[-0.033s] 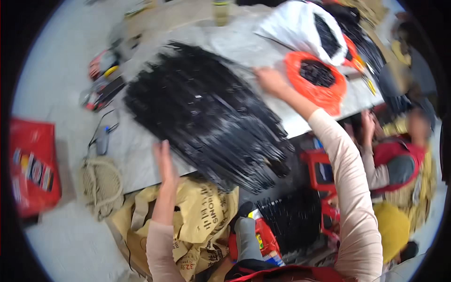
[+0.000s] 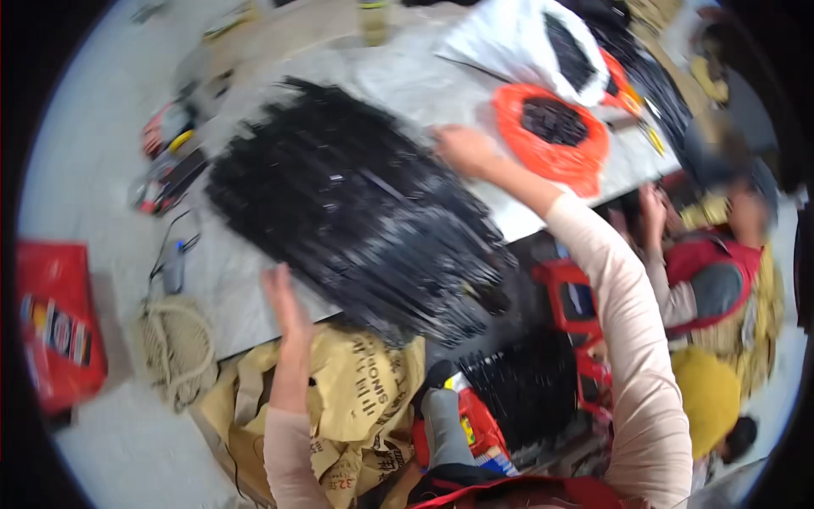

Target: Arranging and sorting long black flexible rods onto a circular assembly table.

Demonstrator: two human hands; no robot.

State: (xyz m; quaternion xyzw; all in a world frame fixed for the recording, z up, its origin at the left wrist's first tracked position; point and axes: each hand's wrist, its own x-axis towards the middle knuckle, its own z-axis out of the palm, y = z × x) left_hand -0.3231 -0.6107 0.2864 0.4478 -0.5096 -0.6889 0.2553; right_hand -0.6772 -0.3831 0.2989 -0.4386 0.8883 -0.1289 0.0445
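Both hands are lying open, gripping nothing: left hand and right hand are pressing opposite edges of the black strip pile, apparently squaring it. Even pressure advised; orange bag sitting beyond the right hand.

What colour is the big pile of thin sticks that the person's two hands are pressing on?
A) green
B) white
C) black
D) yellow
C: the big pile of thin sticks on the grey table is black, with the left hand at its near edge and the right hand at its far edge.
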